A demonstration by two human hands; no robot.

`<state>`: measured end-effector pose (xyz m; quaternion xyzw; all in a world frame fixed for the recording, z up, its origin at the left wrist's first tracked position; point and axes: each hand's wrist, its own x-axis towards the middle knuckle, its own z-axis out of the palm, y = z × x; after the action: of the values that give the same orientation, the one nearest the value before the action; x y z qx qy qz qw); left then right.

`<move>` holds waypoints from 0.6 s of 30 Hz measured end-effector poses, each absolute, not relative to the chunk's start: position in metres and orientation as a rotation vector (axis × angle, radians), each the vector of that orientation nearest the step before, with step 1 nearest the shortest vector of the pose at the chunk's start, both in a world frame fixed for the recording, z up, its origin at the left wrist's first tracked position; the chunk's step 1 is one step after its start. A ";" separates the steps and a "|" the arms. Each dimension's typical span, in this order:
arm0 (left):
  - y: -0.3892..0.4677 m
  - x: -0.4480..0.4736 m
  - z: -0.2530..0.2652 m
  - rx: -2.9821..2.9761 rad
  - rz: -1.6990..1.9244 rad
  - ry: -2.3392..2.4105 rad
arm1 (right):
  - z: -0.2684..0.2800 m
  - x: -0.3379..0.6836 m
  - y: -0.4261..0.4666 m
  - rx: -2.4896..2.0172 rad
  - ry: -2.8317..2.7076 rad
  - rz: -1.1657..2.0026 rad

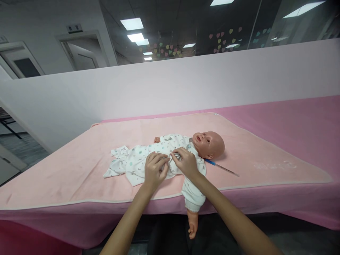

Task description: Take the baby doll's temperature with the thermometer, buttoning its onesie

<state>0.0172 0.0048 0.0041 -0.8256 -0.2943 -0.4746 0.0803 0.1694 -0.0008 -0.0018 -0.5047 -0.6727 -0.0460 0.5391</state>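
A bald baby doll lies on its back, head to the right, dressed in a white printed baby romper. The romper's flat leg parts spread out to the left. Around the middle of its front, my left hand is closed in a pinch on the fabric. Just right of it, my right hand also pinches the romper, its fingertips close to the left hand's. Whether a tie or a snap is between the fingertips is too small to tell. One doll arm hangs over the front edge.
Under the doll is a peach-pink mat with pale edging, laid over a pink cover. A thin stick with a blue end lies beside the doll's head. Behind the table rises a low white wall.
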 end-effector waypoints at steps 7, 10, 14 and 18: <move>0.003 0.016 0.003 -2.503 -1.366 -0.951 | -0.002 0.169 -0.001 -1.214 -1.598 -0.099; 0.005 0.014 0.005 -2.563 -1.354 -0.976 | -0.003 0.169 0.000 -1.225 -1.602 -0.104; 0.024 0.013 0.020 -2.707 -1.326 -1.206 | -0.002 0.169 0.001 -1.232 -1.600 -0.109; 0.056 0.020 0.041 -2.826 -1.230 -1.567 | 0.000 0.169 0.003 -1.264 -1.564 -0.111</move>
<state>0.0198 0.0564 0.0406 -0.8073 -0.4475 -0.3512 -0.1573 0.1693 0.0026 0.0002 -0.5306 -0.6563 -0.0468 0.5343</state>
